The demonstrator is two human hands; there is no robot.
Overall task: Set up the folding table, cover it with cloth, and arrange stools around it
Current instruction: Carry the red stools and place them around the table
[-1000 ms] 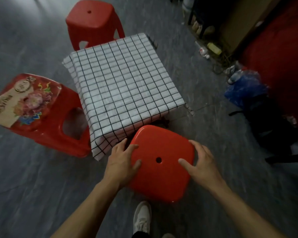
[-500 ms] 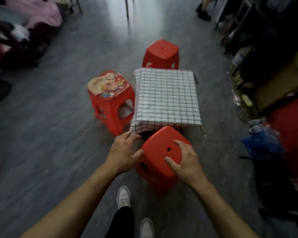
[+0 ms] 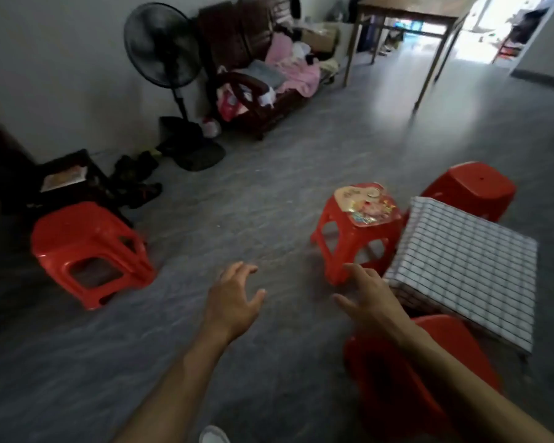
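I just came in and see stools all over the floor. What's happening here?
A person is seating a small table, already covered with a checked cloth. Three red stools stand against it: a plain one at the far side, a sticker-topped one beside it, and one under the right arm. Both the left hand and the right hand are open and hold nothing. A stack of stools stands apart to the left.
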